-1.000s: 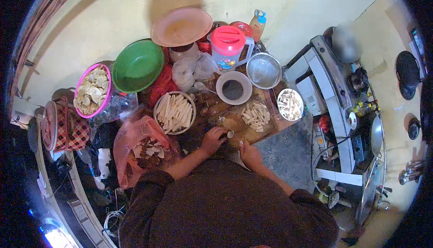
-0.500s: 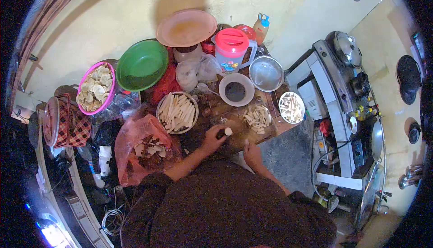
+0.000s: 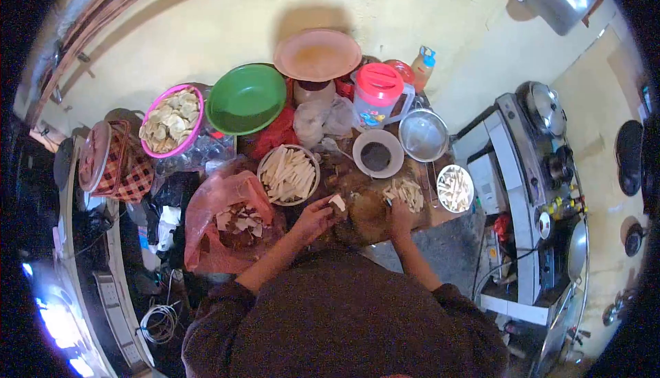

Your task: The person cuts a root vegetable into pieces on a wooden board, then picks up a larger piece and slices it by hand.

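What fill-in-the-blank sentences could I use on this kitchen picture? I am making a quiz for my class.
1. The left hand holds a pale piece over the ____ board.
2. The empty bowl beside the pink basket of slices is coloured ____.
3. The pitcher by the wall has a ____ lid.
4. The right hand rests next to a pile of cut ____ on the board.

Missing words: cutting; green; pink; strips

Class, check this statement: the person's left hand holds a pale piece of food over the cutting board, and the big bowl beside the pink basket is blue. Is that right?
Not quite. The head view shows the big bowl beside the pink basket is green, not blue. The left hand does hold a pale piece of food over the cutting board.
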`<state>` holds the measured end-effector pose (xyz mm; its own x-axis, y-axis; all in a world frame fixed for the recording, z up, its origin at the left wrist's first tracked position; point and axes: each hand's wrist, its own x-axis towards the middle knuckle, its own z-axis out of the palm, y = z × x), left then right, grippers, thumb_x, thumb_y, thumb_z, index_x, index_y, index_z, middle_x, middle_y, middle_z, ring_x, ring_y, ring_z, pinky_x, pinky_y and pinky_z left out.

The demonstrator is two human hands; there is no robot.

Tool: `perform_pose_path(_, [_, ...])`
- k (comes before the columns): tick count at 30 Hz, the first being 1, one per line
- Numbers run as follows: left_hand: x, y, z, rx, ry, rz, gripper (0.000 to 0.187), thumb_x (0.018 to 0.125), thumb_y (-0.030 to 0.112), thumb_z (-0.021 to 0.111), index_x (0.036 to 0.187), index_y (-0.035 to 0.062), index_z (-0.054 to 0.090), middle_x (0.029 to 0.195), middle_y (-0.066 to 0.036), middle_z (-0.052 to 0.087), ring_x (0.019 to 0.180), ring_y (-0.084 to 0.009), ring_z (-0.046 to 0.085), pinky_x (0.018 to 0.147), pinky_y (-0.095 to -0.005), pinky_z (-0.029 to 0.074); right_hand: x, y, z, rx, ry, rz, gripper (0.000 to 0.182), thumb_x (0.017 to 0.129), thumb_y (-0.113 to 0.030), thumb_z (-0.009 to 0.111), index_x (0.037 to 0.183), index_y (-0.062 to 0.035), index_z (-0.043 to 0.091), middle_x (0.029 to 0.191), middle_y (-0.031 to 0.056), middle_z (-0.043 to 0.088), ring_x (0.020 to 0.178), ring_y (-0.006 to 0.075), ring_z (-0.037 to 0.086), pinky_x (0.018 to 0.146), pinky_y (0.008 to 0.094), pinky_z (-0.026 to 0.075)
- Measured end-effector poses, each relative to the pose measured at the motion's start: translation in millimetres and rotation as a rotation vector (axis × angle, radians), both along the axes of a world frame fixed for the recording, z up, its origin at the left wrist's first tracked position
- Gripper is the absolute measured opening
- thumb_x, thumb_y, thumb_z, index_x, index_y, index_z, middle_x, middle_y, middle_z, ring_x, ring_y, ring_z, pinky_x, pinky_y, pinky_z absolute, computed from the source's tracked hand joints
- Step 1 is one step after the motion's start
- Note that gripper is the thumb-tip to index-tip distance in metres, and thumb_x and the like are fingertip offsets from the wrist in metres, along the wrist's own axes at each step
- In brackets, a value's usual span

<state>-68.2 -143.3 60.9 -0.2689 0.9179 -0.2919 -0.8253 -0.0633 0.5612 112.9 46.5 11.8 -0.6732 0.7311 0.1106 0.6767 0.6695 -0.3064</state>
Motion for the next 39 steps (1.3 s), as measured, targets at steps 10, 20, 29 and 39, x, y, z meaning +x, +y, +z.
perform_pose_path(10, [-1.5, -52.4, -4.1, -0.079, -0.061, 0.306, 0.035, 0.083, 0.005, 0.051, 0.117, 0.0036, 0.043, 0.104, -0.008, 0.054, 0.093, -0.0212, 0.056, 0.080, -0.0332, 0.048, -8.5, -0.8, 21.8, -0.027, 0.329, 0.106, 0.016, 0.072, -0.017, 0.060, 0.073, -0.0041, 0.051, 0.064, 0.0131, 0.049, 0.058, 0.0321, 0.049, 0.056, 0.0412, 0.039])
perform_pose_path(20, [-26.1, -147.5, 39.8, -0.023, -0.176, 0.935, 0.027, 0.086, 0.020, 0.049, 0.111, 0.0085, 0.046, 0.106, -0.010, 0.053, 0.096, -0.0232, 0.053, 0.083, -0.0399, 0.046, -146.1, -122.5, 101.2, -0.662, 0.291, 0.670, 0.031, 0.076, -0.026, 0.061, 0.093, -0.0005, 0.055, 0.074, 0.0125, 0.059, 0.068, 0.0273, 0.057, 0.065, 0.0370, 0.044])
perform_pose_path(29, [-56.2, -177.8, 110.9, -0.025, -0.016, 1.003, 0.028, 0.087, 0.015, 0.049, 0.110, 0.0010, 0.045, 0.103, -0.007, 0.054, 0.095, -0.0189, 0.054, 0.087, -0.0324, 0.045, -196.1, -179.1, 128.5, -0.864, 0.629, 0.717, 0.029, 0.082, -0.030, 0.049, 0.080, -0.0021, 0.056, 0.063, 0.0170, 0.056, 0.060, 0.0370, 0.055, 0.055, 0.0425, 0.042])
perform_pose_path(39, [-57.1, -179.1, 140.9, 0.111, 0.019, 0.810, 0.029, 0.086, 0.018, 0.052, 0.107, -0.0004, 0.047, 0.094, -0.005, 0.056, 0.085, -0.0135, 0.056, 0.077, -0.0267, 0.046, -196.9, -176.6, 200.6, -0.134, 0.777, 0.938, 0.025, 0.075, -0.014, 0.050, 0.052, -0.0046, 0.049, 0.046, 0.0113, 0.045, 0.041, 0.0300, 0.046, 0.042, 0.0393, 0.034])
